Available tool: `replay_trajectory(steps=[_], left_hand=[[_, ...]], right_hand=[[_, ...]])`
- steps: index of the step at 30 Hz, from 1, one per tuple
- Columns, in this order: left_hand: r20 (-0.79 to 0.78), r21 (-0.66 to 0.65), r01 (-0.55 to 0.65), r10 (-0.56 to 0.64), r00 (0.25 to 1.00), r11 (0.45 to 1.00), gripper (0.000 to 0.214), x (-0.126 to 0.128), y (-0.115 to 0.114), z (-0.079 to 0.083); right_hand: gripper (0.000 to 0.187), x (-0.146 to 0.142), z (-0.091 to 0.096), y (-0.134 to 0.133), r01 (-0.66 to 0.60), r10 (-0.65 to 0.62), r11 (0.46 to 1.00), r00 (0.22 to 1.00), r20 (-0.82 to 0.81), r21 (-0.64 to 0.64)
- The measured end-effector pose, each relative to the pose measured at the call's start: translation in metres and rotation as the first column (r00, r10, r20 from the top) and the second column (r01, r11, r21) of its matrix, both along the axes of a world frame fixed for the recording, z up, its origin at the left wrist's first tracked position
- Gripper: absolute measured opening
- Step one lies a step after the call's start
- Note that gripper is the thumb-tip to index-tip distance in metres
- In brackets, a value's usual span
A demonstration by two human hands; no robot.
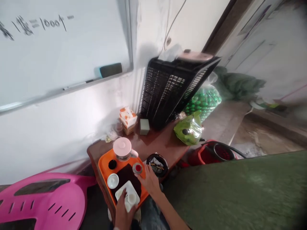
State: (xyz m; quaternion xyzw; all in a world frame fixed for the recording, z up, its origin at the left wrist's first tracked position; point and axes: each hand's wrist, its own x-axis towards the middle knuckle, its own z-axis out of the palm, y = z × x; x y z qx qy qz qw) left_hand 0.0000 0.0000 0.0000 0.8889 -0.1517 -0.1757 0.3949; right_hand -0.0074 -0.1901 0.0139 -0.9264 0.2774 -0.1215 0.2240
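Observation:
My right hand [151, 181] pinches a small round glass cup [137, 168] with something red inside, over the right part of an orange tray [102, 166]. Lower down, my left hand [123, 211] has its fingers curled about a small white cup [127, 205] on a white square dish [129, 184]. Another white cup [131, 198] sits beside it. A dark cloth [128, 175] lies under the dish. Also on the tray are a white lidded bowl [113, 181], a black round object [112, 164] and a glass teapot with a pink lid [122, 146].
A black ashtray [157, 165] with cigarette butts lies right of the tray. Behind stand a tissue box [128, 116], a pale green box [144, 126], a black crate [168, 86] and a green bag [189, 129]. A pink chair [69, 199] is at left, a red bucket [199, 156] at right.

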Motion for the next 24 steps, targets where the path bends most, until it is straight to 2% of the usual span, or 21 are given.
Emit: replay_trajectory(steps=[1,4,7,10,12,14,18,21,24], left_hand=[[-0.019,0.017,0.067,-0.067,0.998,0.998,0.061,0.013,-0.021,-0.013],[-0.029,0.049,0.078,-0.076,0.997,0.996,0.067,0.050,-0.077,-0.047],[-0.032,0.058,0.086,-0.085,0.996,0.995,0.065,0.072,-0.106,-0.072],[-0.018,0.034,0.135,-0.134,0.991,0.990,0.068,0.080,-0.109,-0.083],[-0.008,0.015,0.175,-0.175,0.984,0.984,0.065,0.082,-0.106,-0.085],[-0.001,0.007,0.197,-0.197,0.980,0.980,0.057,0.083,-0.104,-0.086],[0.008,0.007,0.211,-0.211,0.977,0.977,0.053,0.086,-0.105,-0.088],[0.017,0.008,0.222,-0.222,0.975,0.975,0.055,0.086,-0.105,-0.091],[0.032,0.013,0.224,-0.224,0.974,0.975,0.054,0.086,-0.105,-0.093]], right_hand=[[0.059,0.010,-0.004,0.000,0.007,-0.008,1.000,0.999,-0.033,-0.020],[0.054,0.031,-0.013,0.000,0.005,-0.014,0.998,0.992,-0.125,-0.068],[0.051,0.034,-0.013,-0.003,-0.006,-0.011,0.996,0.982,-0.188,-0.094],[0.058,0.022,-0.009,-0.005,-0.071,0.054,0.991,0.987,-0.151,-0.112],[0.045,0.011,-0.009,-0.004,-0.159,0.151,0.974,0.987,-0.063,-0.160],[0.028,0.003,-0.013,-0.002,-0.192,0.199,0.953,0.980,0.006,-0.235],[0.026,0.000,-0.024,0.002,-0.112,0.144,0.936,0.987,0.072,-0.333],[0.027,0.003,-0.024,0.001,-0.144,0.173,0.910,0.984,0.041,-0.388],[0.029,0.004,-0.020,-0.001,-0.169,0.181,0.905,0.983,-0.007,-0.390]])
